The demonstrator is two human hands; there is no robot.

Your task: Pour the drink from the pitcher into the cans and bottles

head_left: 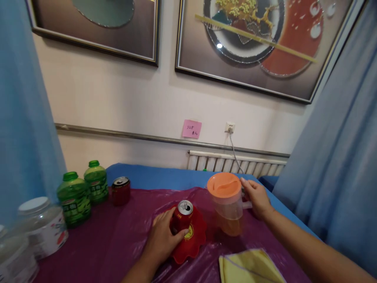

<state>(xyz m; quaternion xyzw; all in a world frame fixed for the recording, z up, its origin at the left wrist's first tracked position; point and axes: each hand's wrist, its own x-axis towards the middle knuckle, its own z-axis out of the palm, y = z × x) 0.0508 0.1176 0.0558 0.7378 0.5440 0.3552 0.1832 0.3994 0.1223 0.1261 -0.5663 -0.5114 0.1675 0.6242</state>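
Pinching a cylindrical red metal can (183, 221) with left hand (161, 237), curling fingers of right hand (258, 199) at an orange-lidded plastic pitcher (226, 210), likely needing level steadiness.

Left fingers (180, 235) around an open red can (183, 216), right hand (257, 197) at the orange-lidded pitcher (228, 208).

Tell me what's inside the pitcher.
Inside the pitcher, a yellowish liquid shows through the see-through wall, in the lower part. The orange lid covers the top, so nothing can be seen from straight above.
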